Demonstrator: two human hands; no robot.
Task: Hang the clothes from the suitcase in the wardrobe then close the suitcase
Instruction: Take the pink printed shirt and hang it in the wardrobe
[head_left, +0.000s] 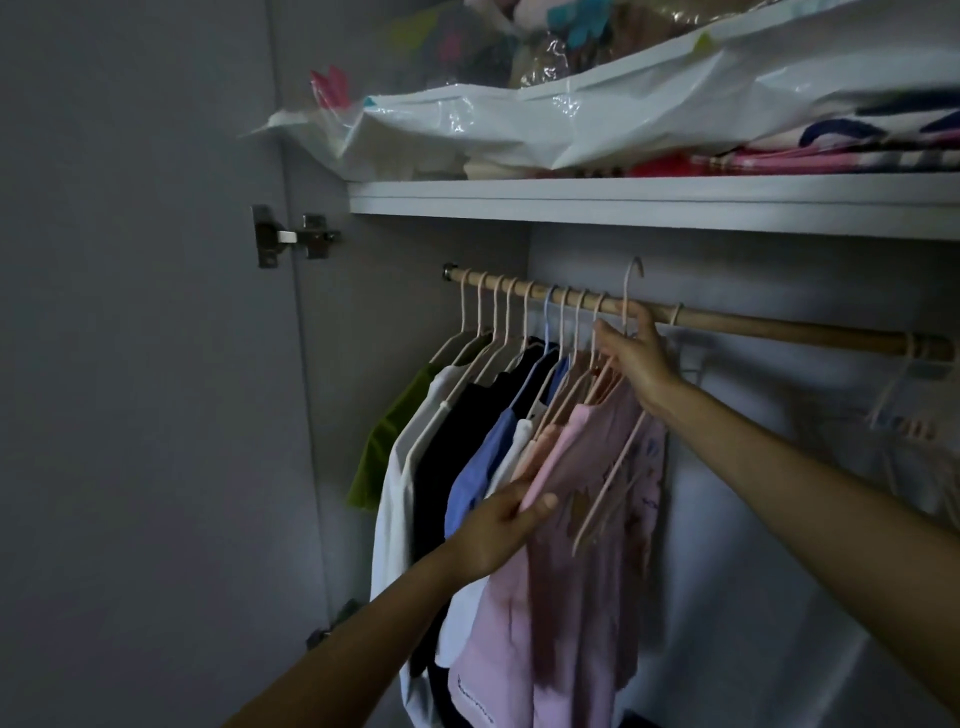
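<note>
Inside the open wardrobe (415, 364) the hanging step is in hand: one more garment is being put up, and the suitcase is nowhere in view, so closing it must come later. Across the top runs a white shelf (649, 200) loaded with plastic bags (597, 119) and folded fabric. Below it the wooden rail (779, 325) carries a packed row of clothes at its left end, green, white, black, blue, then pink, with a few bare hangers well apart at the far right.

Both arms reach up and forward from below. The pink garment (550, 597) hangs at the near end of the row, touching the blue one beside it. The left hand (498, 525) pinches its shoulder edge, thumb on top and fingers curled beneath the cloth, and seems to steady it or hold it aside.

Higher up, the right hand (636, 364) is raised to the rail, wrist bent back, fingers curled round the neck of a pale pink hanger (631, 291). That hook stands clear above the rail rather than over it, so I judge it is not yet seated.

Next, I think, the hook needs lowering squarely onto the rail in the gap just right of the row, without snagging its neighbours. Then both hands can let go, and the cloth should settle straight.
</note>
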